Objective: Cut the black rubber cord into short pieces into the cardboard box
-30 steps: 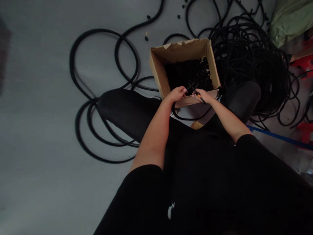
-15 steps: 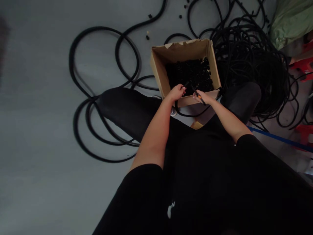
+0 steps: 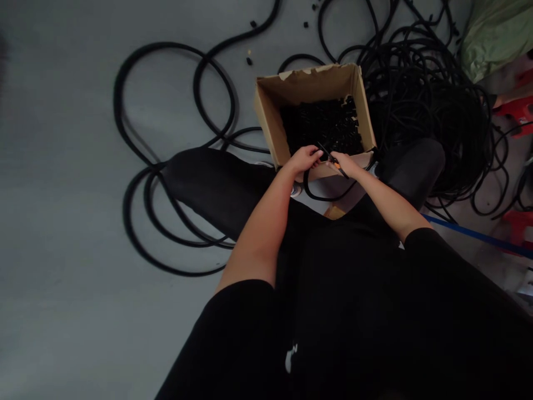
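My left hand is closed on a black rubber hose, which loops down from it below the near rim of a cardboard box. Closed round the orange-and-black handles of scissors is my right hand. The blades point up and left, close to the left fingertips; whether they touch the hose is too small to tell. Both hands are over the box's near edge. Inside lie many short black cut pieces.
Thick black hose lies in loops on the grey floor at left. A large tangled heap of hose fills the right side, beside a green sack. Red stools and a blue bar are further right. Small black bits dot the floor.
My left hand has moved slightly right, closer to the scissors. The hose loop beneath has shifted right with it. My right hand has stayed nearly in place.
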